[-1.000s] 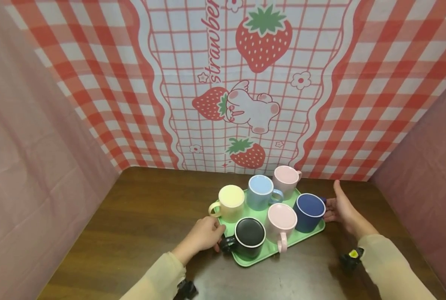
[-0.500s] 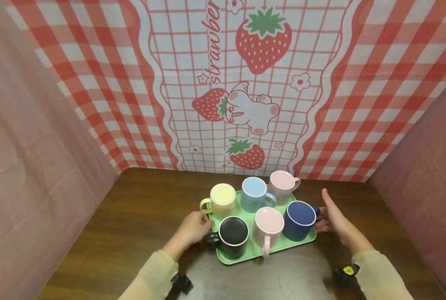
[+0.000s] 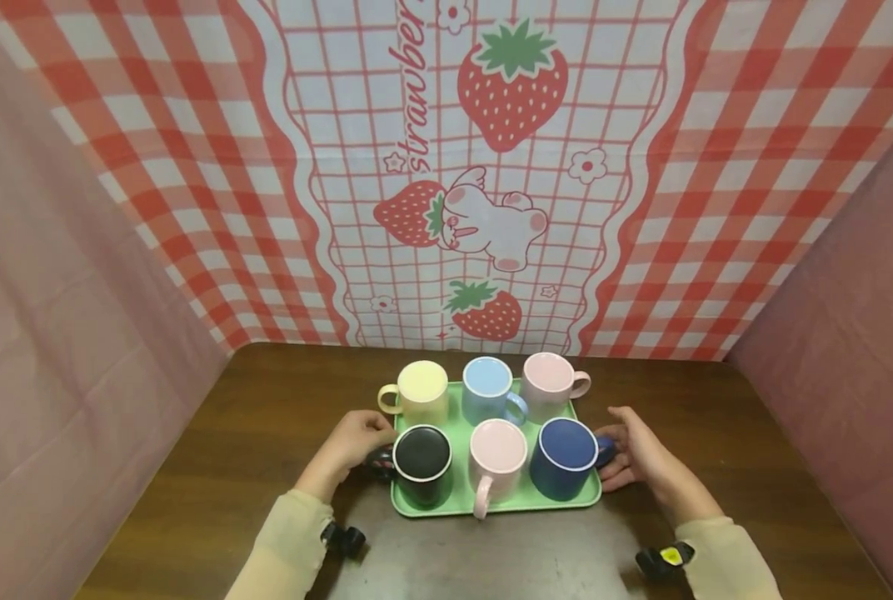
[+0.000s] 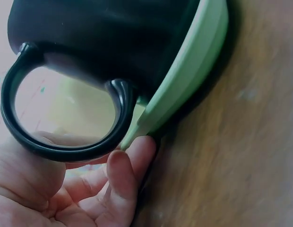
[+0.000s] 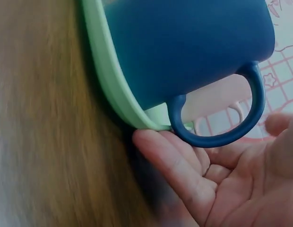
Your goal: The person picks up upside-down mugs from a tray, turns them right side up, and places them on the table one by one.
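Logged a leftward shift and a turn of the green tray (image 3: 458,501) over the last second: from skewed, right end farther back, to nearly square with the rear edge of the wooden table (image 3: 285,396). Allowed for slight drift of the head view. Found it now near mid-table, bearing two rows of three: yellow mug (image 3: 421,389), light-blue mug (image 3: 486,389) and back pink mug (image 3: 546,385) behind; black mug (image 3: 422,462), front pink mug (image 3: 502,452) and navy mug (image 3: 564,460) in front. Saw no change in their order, no topple; judged a steady load, turned as one, with both ends guided. Noted at the left end the left hand (image 3: 355,438), pinching the rim beside the black mug's handle. Noted at the right end the right hand (image 3: 637,456), fingers extended against the rim under the navy mug's handle, thumb apart, without a grip. Could not tell lifting from sliding.
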Motion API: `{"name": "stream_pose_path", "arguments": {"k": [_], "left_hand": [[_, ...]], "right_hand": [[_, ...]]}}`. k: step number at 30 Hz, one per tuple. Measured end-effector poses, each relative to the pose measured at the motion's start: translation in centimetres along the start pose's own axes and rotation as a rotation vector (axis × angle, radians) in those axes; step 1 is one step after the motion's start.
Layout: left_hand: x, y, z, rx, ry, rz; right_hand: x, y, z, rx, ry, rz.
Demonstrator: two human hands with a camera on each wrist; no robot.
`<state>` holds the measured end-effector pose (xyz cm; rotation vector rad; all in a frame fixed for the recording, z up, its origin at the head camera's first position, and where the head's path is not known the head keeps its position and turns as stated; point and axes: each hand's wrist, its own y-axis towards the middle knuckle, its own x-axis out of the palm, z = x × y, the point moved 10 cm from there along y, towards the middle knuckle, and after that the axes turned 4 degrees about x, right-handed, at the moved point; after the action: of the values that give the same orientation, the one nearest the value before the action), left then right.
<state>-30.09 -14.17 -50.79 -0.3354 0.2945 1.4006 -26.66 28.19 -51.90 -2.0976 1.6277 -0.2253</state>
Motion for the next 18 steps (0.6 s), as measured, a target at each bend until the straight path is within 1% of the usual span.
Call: {"name": "stream_pose_path", "arguments": {"k": [3,6,12,15,18], "left_hand": [[-0.6,0.4,-0.4,-0.001,0.014,0.007],[-1.0,0.8,-0.9,-0.004,0.016,0.018],[-1.4,1.1,-1.5,-0.029,-0.059,0.043],[-1.4,1.2,-1.6,-0.033,-0.076,0.032],[-1.2,1.2,-1.7,-0.032,-0.088,0.009]], "right_hand": [[0.6,0.2,0.0,0.002,0.006,0.005],[0.9,0.2,0.0,0.004,-0.004,0.032],[1.6,-0.2,-0.1,-0.004,-0.035,0.058],[1.9,-0.4,0.0,0.001,-0.041,0.068],[1.8,-0.6,0.2,0.018,-0.046,0.099]]}}
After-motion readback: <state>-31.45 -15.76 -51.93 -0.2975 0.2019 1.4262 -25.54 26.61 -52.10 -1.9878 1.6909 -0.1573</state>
